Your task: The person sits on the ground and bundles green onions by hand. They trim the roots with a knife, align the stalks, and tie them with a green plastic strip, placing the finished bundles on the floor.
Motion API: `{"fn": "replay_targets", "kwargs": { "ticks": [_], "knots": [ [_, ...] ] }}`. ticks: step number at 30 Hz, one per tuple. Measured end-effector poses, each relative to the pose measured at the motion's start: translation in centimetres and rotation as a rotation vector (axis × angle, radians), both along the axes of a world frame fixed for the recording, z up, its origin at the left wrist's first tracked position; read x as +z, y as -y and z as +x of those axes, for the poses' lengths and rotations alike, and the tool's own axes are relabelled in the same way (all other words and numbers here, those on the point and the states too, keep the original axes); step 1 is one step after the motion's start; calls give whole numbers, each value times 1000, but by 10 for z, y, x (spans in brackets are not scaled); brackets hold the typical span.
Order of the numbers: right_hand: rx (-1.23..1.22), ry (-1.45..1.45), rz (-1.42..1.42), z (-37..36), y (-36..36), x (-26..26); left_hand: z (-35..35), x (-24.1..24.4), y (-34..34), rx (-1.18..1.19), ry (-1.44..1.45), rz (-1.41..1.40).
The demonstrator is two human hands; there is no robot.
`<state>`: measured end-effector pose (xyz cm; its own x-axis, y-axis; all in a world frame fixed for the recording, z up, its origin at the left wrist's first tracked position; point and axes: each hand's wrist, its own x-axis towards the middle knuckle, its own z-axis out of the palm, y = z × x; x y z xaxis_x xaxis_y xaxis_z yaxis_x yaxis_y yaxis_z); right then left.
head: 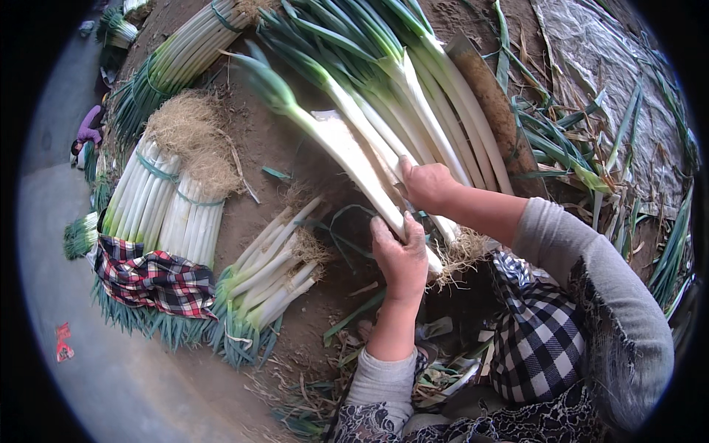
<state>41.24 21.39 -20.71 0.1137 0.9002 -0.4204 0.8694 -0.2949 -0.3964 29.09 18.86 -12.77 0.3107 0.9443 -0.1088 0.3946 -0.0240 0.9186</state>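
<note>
My left hand (401,266) grips a long Welsh onion (338,158) low on its white shaft, just above the roots. Its green top slants to the upper left and is blurred. My right hand (435,188) is curled beside that shaft, at a second white stalk (354,113); a small dark edge shows at its fingertips, and what it pinches is unclear. A pale, bright strip (335,135) lies between the two stalks. Behind my right hand, a pile of loose Welsh onions (412,99) rests with green tops away from me and root tufts (462,252) near me.
A rusty metal sheet (493,105) borders the pile on the right. Tied onion bundles (194,216) stand at left, with a plaid cloth (158,279) over them. A smaller bunch (271,282) lies closer. Leaf scraps (559,138) litter the right. Far left, a person (90,126) bends down.
</note>
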Motion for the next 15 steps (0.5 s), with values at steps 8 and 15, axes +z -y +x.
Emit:
{"fn": "replay_targets", "kwargs": {
  "ticks": [8, 15],
  "knots": [
    [39, -111, -33, -4, -5, -22, 13, -51, 1, -114, -561, -101],
    [-226, -595, 322, 30, 46, -41, 18, -68, 3, -260, -495, -198]
  ]
}}
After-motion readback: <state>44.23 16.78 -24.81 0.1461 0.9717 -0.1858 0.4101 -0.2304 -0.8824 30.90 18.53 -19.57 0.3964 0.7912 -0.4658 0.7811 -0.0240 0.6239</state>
